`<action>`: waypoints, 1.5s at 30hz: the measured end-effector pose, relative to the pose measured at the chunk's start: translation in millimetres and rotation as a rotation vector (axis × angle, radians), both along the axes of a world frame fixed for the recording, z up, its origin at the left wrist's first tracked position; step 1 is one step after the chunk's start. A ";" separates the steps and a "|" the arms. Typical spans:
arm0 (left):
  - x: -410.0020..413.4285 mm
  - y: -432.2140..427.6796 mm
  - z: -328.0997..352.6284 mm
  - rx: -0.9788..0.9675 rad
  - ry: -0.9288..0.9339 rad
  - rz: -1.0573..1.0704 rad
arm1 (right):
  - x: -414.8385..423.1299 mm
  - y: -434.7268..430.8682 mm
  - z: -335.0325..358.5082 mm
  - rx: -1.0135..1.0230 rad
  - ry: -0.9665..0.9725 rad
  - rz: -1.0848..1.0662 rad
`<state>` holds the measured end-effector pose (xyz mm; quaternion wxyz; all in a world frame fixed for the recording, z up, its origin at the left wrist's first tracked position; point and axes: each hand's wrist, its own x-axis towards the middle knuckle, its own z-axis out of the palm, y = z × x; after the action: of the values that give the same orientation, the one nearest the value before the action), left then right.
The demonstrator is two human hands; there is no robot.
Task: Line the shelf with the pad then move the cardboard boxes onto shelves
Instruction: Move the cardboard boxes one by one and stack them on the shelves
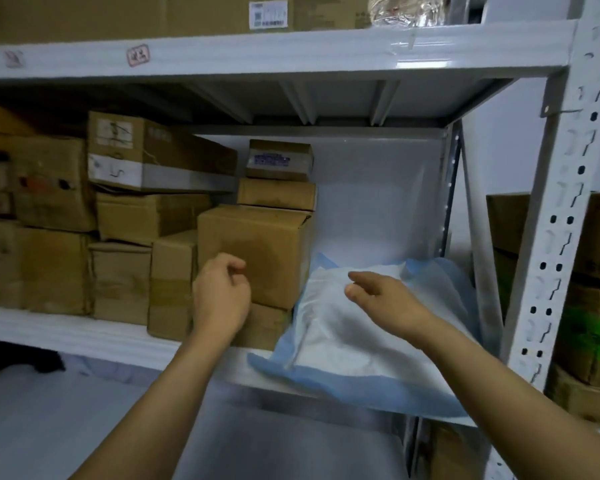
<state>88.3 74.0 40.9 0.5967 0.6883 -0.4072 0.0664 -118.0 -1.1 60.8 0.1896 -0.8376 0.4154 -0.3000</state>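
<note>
Blue round its border and white across its middle, the pad (357, 344) lies rumpled on the right end of the middle shelf (66, 332), in the bay between the cardboard boxes (146, 220) and the perforated upright (568, 209). Its front edge droops over the shelf's front edge. Its far right corner is bunched up towards the shelf's rear right corner. Its left edge runs along the foot of the nearest box (253, 251), a plain brown carton that sits on a lower one at the right end of the stacks filling the left part of the shelf.

We see both bare forearms reaching up from the bottom of the view towards the shelf's front edge. The left grip (222, 299) hangs before the face of the nearest box with the back of the hand towards us. Its fingers are loosely curled, the thumb is close to the forefinger, and there is nothing in it. We cannot tell whether it touches the carton.

The right grip (385, 299) is over the pad's white middle, palm down. Its fingers (361, 278) are stretched out to the left and the thumb is spread apart below them. It is wide open and holds nothing. The blur keeps us from telling whether it touches the pad.
</note>
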 end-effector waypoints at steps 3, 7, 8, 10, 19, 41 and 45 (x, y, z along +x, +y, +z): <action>37.2 -2.2 16.3 -0.070 0.079 0.095 | 32.7 4.4 4.3 0.152 -0.164 0.027; 75.6 -14.2 35.2 0.053 -0.006 0.164 | 68.1 1.4 9.5 0.225 -0.256 0.018; 80.5 -17.1 37.7 0.129 -0.060 0.180 | 75.7 0.7 10.4 0.245 -0.275 0.013; 84.1 -21.4 41.1 0.269 -0.185 0.192 | 87.6 -1.0 8.6 0.263 -0.315 0.015; 57.3 -24.6 50.4 -0.153 -0.229 -0.129 | 78.5 -21.2 2.0 0.288 -0.761 0.007; -85.7 -261.0 58.7 0.038 0.565 -0.651 | -50.0 -187.3 37.5 0.764 -0.989 -0.454; -94.7 -293.4 38.3 0.066 0.594 -0.484 | -48.4 -216.0 23.2 0.779 -0.944 -0.447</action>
<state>-6.4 -219.4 79.2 0.6646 0.5804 -0.3691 -0.2920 -166.5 -217.1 84.0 0.5744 -0.3792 0.5298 -0.4955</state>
